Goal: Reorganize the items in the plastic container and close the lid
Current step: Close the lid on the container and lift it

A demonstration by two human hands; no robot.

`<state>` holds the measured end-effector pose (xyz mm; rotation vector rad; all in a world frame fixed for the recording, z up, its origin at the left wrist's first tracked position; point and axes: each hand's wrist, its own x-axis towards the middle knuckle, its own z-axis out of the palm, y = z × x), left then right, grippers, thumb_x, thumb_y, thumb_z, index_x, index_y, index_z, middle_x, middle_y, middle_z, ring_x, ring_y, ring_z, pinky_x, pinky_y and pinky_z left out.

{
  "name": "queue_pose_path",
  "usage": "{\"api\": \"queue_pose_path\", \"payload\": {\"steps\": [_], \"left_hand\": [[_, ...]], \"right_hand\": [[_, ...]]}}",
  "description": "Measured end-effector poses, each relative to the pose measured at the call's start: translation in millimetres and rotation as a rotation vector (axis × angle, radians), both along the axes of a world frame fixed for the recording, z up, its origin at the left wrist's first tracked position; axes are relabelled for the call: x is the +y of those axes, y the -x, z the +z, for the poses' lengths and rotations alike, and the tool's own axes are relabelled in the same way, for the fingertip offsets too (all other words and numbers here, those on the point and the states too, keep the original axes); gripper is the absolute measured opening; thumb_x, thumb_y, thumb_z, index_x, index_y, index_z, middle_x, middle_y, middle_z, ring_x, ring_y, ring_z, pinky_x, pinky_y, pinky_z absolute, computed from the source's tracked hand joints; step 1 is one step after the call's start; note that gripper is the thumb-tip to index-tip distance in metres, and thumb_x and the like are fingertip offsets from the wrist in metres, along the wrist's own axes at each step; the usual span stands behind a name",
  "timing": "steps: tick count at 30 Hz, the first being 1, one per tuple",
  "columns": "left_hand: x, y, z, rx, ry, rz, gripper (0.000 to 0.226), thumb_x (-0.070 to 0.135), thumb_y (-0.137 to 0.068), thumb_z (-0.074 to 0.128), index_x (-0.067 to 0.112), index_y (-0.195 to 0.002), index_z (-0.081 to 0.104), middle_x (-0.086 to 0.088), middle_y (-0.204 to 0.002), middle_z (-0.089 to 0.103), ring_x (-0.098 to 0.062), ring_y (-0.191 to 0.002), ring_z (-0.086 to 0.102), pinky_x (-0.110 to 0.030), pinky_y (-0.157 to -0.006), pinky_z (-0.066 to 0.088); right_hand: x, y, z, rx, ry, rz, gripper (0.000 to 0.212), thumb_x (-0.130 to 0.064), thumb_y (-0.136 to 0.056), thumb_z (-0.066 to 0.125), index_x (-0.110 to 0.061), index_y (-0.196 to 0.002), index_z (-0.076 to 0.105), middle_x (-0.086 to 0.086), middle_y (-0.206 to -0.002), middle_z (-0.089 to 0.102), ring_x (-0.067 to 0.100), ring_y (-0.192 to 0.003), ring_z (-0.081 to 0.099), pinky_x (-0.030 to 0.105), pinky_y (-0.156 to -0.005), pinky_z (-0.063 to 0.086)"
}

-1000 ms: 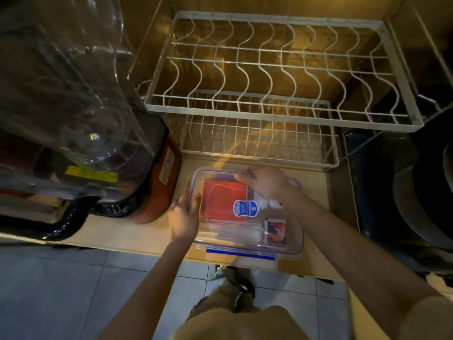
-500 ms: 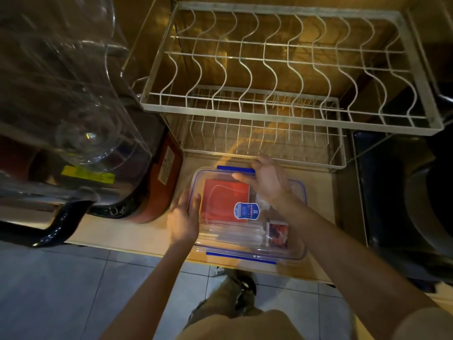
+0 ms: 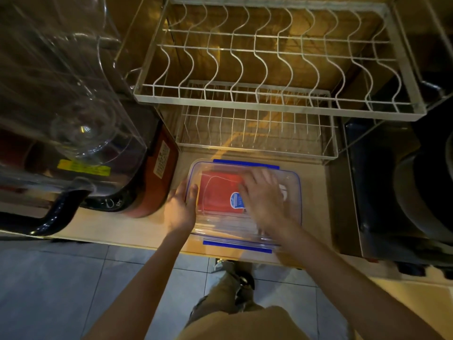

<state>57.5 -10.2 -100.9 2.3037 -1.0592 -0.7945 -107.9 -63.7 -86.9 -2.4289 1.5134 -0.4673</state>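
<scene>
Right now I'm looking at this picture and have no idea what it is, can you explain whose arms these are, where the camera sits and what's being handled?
There is no machine here. A person wears a wide-angle camera on the head, looking down, so the arms are their own. On a pale shelf sits a clear plastic container with blue clips and its lid on top; a red packet shows through it. The left hand holds the container's left side. The right hand lies on the lid, blurred, fingers fairly straight, seemingly pressing it down. Behind are white wire dish racks, and to the left a clear jug.
</scene>
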Motion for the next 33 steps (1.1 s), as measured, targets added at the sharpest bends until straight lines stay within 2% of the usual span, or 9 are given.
{"api": "queue_pose_path", "payload": {"steps": [2, 4, 7, 9, 13, 17, 21, 27, 33], "left_hand": [[-2.3, 0.0, -1.1, -0.003, 0.013, -0.003, 0.047, 0.037, -0.095, 0.04, 0.016, -0.137, 0.04, -0.025, -0.132, 0.05, -0.039, -0.117, 0.052, -0.04, -0.094, 0.044], [-3.2, 0.3, -2.3, -0.012, 0.014, -0.009, 0.047, 0.038, -0.095, 0.04, 0.017, -0.137, 0.039, -0.026, -0.132, 0.051, -0.039, -0.116, 0.053, -0.041, -0.094, 0.044], [-2.2, 0.5, -2.7, -0.021, 0.013, -0.012, 0.049, 0.039, -0.095, 0.039, 0.017, -0.138, 0.038, -0.027, -0.13, 0.051, -0.04, -0.115, 0.054, -0.042, -0.093, 0.045], [-1.9, -0.2, -4.4, -0.034, 0.016, -0.018, 0.049, 0.041, -0.095, 0.038, 0.018, -0.138, 0.038, -0.027, -0.129, 0.052, -0.04, -0.115, 0.053, -0.042, -0.092, 0.045], [-3.3, -5.3, -13.1, -0.043, 0.023, -0.033, 0.049, 0.044, -0.094, 0.037, 0.019, -0.135, 0.043, -0.027, -0.126, 0.056, -0.041, -0.114, 0.053, -0.044, -0.09, 0.046], [-3.7, -6.9, -16.3, -0.035, 0.031, -0.036, 0.05, 0.045, -0.094, 0.037, 0.018, -0.135, 0.043, -0.026, -0.127, 0.055, -0.041, -0.115, 0.053, -0.045, -0.092, 0.046], [-3.1, -6.9, -16.7, -0.041, 0.039, -0.04, 0.051, 0.046, -0.093, 0.035, 0.018, -0.135, 0.042, -0.025, -0.127, 0.055, -0.041, -0.115, 0.053, -0.046, -0.091, 0.046], [-3.5, -8.5, -17.8, -0.017, 0.055, -0.044, 0.05, 0.048, -0.092, 0.035, 0.018, -0.131, 0.047, -0.023, -0.122, 0.06, -0.039, -0.109, 0.057, -0.044, -0.087, 0.049], [-1.7, -5.7, -12.4, 0.042, 0.055, -0.009, 0.052, 0.046, -0.093, 0.039, 0.018, -0.136, 0.04, -0.023, -0.129, 0.056, -0.038, -0.117, 0.054, -0.045, -0.094, 0.046]], "right_hand": [[34.2, 9.2, -4.7, -0.025, 0.057, 0.059, 0.03, -0.032, -0.083, 0.044, -0.013, -0.096, 0.064, 0.004, -0.094, 0.069, 0.024, -0.091, 0.064, 0.034, -0.084, 0.05], [62.6, 17.8, -16.4, 0.049, 0.022, 0.106, 0.043, -0.046, -0.08, 0.046, -0.014, -0.107, 0.056, 0.007, -0.107, 0.068, 0.025, -0.103, 0.06, 0.038, -0.091, 0.05], [83.6, 27.3, -36.0, 0.292, 0.017, 0.179, 0.085, -0.062, -0.063, 0.063, -0.011, -0.128, 0.042, 0.012, -0.134, 0.055, 0.026, -0.128, 0.036, 0.044, -0.107, 0.027], [84.8, 26.7, -42.0, 0.371, 0.04, 0.2, 0.096, -0.055, -0.055, 0.076, -0.01, -0.132, 0.039, 0.014, -0.137, 0.053, 0.027, -0.13, 0.034, 0.045, -0.107, 0.024], [84.9, 22.0, -43.3, 0.409, 0.17, 0.154, 0.072, -0.026, -0.07, 0.073, -0.013, -0.133, 0.04, 0.013, -0.133, 0.058, 0.028, -0.123, 0.054, 0.044, -0.107, 0.027], [84.3, 30.5, -42.9, 0.391, 0.056, 0.264, 0.097, -0.042, -0.055, 0.074, -0.011, -0.138, 0.033, 0.017, -0.143, 0.046, 0.032, -0.134, 0.04, 0.052, -0.113, 0.026], [82.1, 35.8, -43.8, 0.191, -0.06, 0.253, 0.076, -0.045, -0.073, 0.046, -0.019, -0.142, 0.028, 0.014, -0.15, 0.034, 0.023, -0.14, 0.014, 0.048, -0.117, 0.02], [77.2, 41.2, -48.8, 0.154, 0.069, 0.338, 0.054, -0.045, -0.083, 0.045, -0.024, -0.132, 0.041, 0.015, -0.142, 0.047, 0.028, -0.135, 0.026, 0.048, -0.112, 0.022], [75.9, 40.9, -47.7, 0.067, -0.036, 0.336, 0.048, -0.048, -0.095, 0.03, -0.021, -0.119, 0.062, 0.012, -0.134, 0.056, 0.027, -0.134, 0.03, 0.048, -0.111, 0.024]]}}
